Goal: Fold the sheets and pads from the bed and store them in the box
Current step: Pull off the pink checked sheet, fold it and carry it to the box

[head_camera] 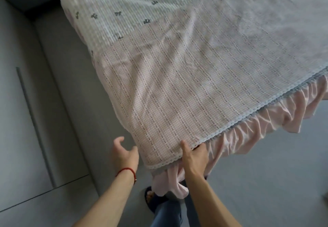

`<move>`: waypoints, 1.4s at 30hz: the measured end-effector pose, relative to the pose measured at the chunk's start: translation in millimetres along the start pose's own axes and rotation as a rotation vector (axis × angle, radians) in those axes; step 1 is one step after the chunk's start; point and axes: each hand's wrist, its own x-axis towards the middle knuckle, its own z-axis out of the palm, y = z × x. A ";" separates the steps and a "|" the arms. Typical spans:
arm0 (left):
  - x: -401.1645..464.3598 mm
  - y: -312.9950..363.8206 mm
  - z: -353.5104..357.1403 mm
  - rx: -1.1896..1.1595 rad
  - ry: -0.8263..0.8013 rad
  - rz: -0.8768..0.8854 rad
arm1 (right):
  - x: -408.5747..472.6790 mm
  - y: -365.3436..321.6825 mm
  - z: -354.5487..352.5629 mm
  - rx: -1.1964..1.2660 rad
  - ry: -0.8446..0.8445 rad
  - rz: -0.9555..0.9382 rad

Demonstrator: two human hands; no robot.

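Note:
A pink checked sheet [186,93] with a white lace edge and a pink ruffled skirt [266,113] covers the bed. Further up the bed lies a white ribbed pad [133,8] printed with small dark bows. My right hand [194,157] grips the sheet's near corner, thumb on top and fingers under the lace edge. My left hand [125,154], with a red string on its wrist, hovers open just left of that corner, apart from the cloth. No box is in view.
A grey wardrobe front [26,111] with a long vertical handle stands at the left, close to the bed. Grey floor [266,182] lies to the right. My feet in dark slippers [150,196] are right below the bed corner.

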 end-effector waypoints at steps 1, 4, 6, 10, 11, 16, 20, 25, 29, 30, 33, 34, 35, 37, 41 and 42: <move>-1.7 25.7 0.9 0.084 -0.026 0.238 | -4.6 0.8 8.1 0.010 0.049 0.035; 13.4 97.5 21.9 0.348 -0.231 0.661 | -7.6 -4.0 23.0 0.076 0.135 0.167; 37.7 137.6 35.9 0.623 -0.341 0.717 | 0.1 -9.5 22.6 0.084 0.142 0.242; 87.1 182.7 59.6 0.946 -0.476 0.563 | 23.3 -16.7 19.8 0.047 0.084 0.347; 92.7 182.4 62.4 0.988 -0.496 0.534 | 26.0 -17.4 21.0 0.038 0.070 0.350; 102.4 188.1 69.0 1.185 -0.552 0.528 | 41.1 -19.3 25.3 0.010 0.039 0.396; 109.4 205.1 74.8 1.300 -0.619 0.506 | 50.3 -26.8 28.1 -0.043 0.018 0.440; 100.7 196.9 78.7 1.246 -0.562 0.610 | 53.0 -32.9 39.2 -0.071 0.113 0.428; 103.2 193.1 79.1 1.268 -0.590 0.645 | 60.9 -24.0 49.7 -0.083 0.150 0.445; 104.2 195.0 79.5 1.273 -0.589 0.663 | 61.6 -22.4 52.2 -0.089 0.160 0.421; 110.1 197.9 84.9 1.300 -0.586 0.661 | 65.8 -18.6 52.7 -0.076 0.181 0.401; 110.8 197.5 84.3 1.323 -0.583 0.654 | 62.6 -15.3 54.7 -0.072 0.191 0.398; 111.0 197.6 86.2 1.333 -0.567 0.671 | 60.4 -12.1 55.0 -0.073 0.202 0.382; 112.4 197.9 90.0 1.353 -0.533 0.707 | 52.1 -10.5 60.4 -0.023 0.249 0.353; 117.4 197.1 93.9 1.396 -0.500 0.745 | 8.7 -20.1 92.1 -0.061 0.561 0.216; 118.9 196.9 91.8 1.408 -0.496 0.759 | -7.0 -22.9 107.7 -0.178 0.659 0.167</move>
